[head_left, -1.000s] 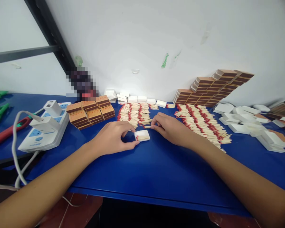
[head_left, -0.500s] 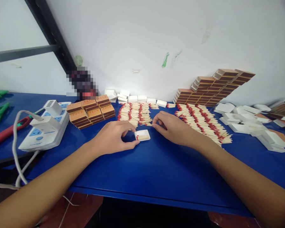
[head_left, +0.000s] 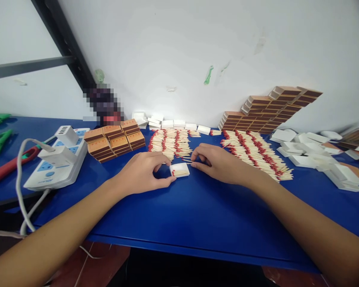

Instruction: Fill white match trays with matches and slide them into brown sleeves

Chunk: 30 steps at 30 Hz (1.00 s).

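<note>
A small white matchbox tray [head_left: 184, 166] lies on the blue table with a few red-tipped matches [head_left: 179, 173] inside. My left hand [head_left: 143, 173] grips its left end between thumb and index finger. Just right of the tray, my right hand [head_left: 212, 161] pinches a single match [head_left: 186, 161], its head pointing left toward the tray. Behind both hands spreads a pile of loose matches [head_left: 170, 141]. A larger pile of matches [head_left: 251, 149] lies beyond my right wrist, partly hidden by it.
Closed matchboxes [head_left: 115, 139] are stacked at left, and a tall stepped stack of matchboxes [head_left: 263, 113] leans by the wall. White trays [head_left: 179, 124] line the back; more trays [head_left: 308, 149] are heaped at right. A power strip [head_left: 60, 171] with cables sits at left.
My right hand has drawn slightly away from the pile toward me, and a match now shows in its fingertips. My left hand and the tray have stayed put.
</note>
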### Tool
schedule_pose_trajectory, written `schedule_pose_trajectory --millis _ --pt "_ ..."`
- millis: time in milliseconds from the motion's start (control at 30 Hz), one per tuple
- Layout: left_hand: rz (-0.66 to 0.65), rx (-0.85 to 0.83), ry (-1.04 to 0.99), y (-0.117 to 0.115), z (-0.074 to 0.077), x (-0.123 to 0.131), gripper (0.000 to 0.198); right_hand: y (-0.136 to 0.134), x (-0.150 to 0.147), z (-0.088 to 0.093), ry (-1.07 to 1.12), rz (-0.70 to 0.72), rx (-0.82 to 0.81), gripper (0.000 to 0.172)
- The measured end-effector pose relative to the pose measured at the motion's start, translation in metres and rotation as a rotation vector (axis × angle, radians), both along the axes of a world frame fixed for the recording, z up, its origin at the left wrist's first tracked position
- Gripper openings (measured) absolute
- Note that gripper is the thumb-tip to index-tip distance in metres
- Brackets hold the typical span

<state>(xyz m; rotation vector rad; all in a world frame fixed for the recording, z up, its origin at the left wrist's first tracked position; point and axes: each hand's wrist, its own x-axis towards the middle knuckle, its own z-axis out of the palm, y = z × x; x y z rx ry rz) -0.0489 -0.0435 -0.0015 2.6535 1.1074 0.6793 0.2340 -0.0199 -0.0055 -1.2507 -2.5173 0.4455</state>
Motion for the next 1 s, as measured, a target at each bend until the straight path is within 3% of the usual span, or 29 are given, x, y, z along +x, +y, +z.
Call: schedule_pose_trajectory --millis 233,400,600,833,1000 --pt "0.003 0.006 0.003 0.0 0.0 0.0 0.025 0.001 -0.006 -0.01 0.013 -0.007 0.054 0.009" --pt "0.005 0.011 0.005 -0.001 0.0 0.001 0.026 -0.009 -0.007 0.003 0.097 -0.016 0.076 0.011" --pt "-0.001 -0.002 0.003 0.0 0.0 0.001 0.024 -0.028 -0.022 0.01 0.102 0.107 0.043 0.008" --pt "-0.011 -0.003 0.003 0.0 -0.001 -0.001 0.026 0.001 -0.009 -0.01 0.13 -0.065 0.159 0.005" --pt "-0.001 -0.012 0.008 -0.001 0.0 0.0 0.026 0.01 -0.008 -0.02 0.05 -0.047 0.137 0.007"
